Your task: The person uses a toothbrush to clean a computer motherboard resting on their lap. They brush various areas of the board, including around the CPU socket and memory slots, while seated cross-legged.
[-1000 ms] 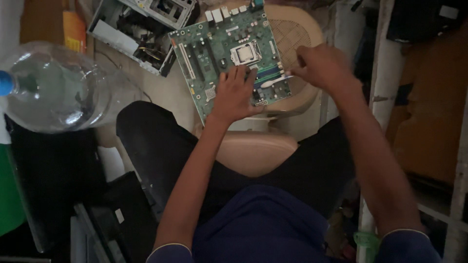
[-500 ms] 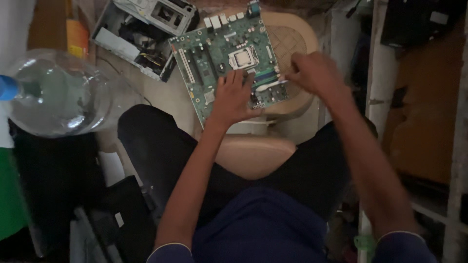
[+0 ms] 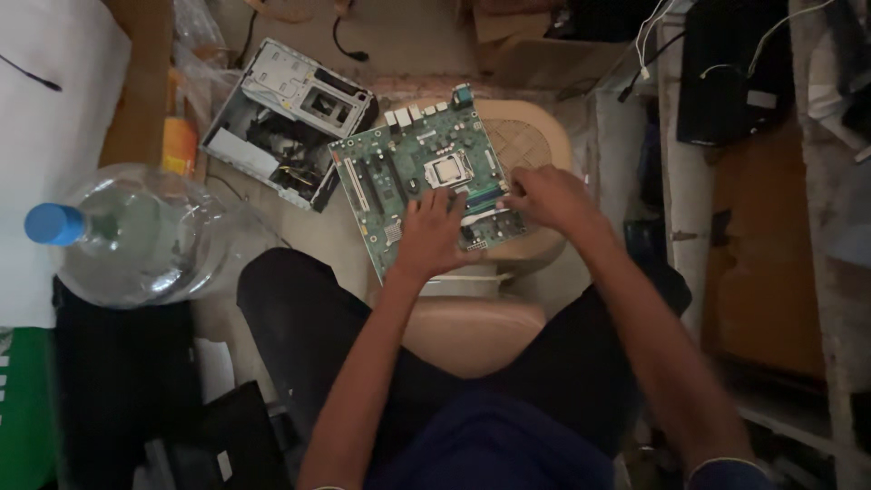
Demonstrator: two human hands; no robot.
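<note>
A green computer motherboard [image 3: 399,172] lies tilted on a beige plastic stool [image 3: 535,136] in front of me, its silver processor socket [image 3: 449,171] near the middle. My left hand [image 3: 431,238] rests flat on the board's near edge, fingers spread toward the socket. My right hand [image 3: 544,198] is on the board's right side, fingers curled down over the long memory slots; whether it grips a part there I cannot tell.
An open metal computer case [image 3: 286,118] lies on the floor behind the board at left. A large clear water jug with a blue cap [image 3: 136,231] stands at left. A second beige stool [image 3: 472,331] sits between my knees. Cables and dark boxes [image 3: 726,73] crowd the right.
My right hand has slid left and down along the board's right side toward my left hand. The left hand stays pressed on the near edge. The view has shifted a little.
</note>
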